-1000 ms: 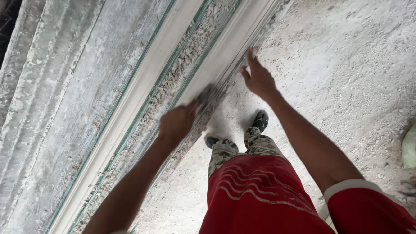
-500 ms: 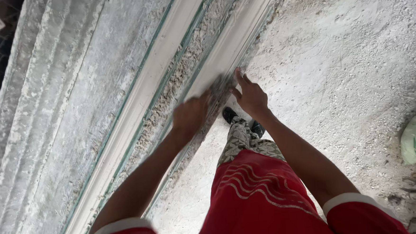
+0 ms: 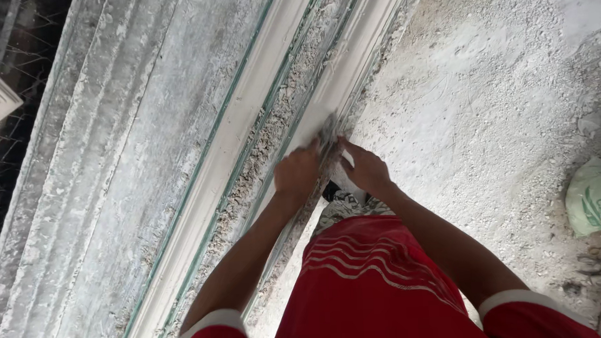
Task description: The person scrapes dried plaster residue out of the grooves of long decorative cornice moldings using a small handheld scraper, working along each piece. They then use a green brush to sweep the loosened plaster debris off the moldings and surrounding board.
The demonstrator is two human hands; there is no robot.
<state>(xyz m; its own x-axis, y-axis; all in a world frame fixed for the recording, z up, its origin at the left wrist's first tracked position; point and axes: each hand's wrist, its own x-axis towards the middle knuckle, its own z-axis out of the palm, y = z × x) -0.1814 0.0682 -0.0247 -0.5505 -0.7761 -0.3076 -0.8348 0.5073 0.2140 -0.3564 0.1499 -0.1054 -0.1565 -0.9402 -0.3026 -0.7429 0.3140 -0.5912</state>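
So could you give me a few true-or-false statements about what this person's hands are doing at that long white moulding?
1. Both hands meet at the edge of the long white moulding. True: the left hand and right hand are close together there.
2. The floor is clean and polished. False: it is rough and dusty white.
3. A green-printed sack lies at the right. True.
4. The person wears a blue shirt. False: the shirt is red with white trim.

A long moulding strip runs from the lower left of the frame to the top centre, lying on a wide bench. Both hands meet at centre, the left hand just left of the right hand, on the strip's right edge. A sack sits on the floor at the right edge.
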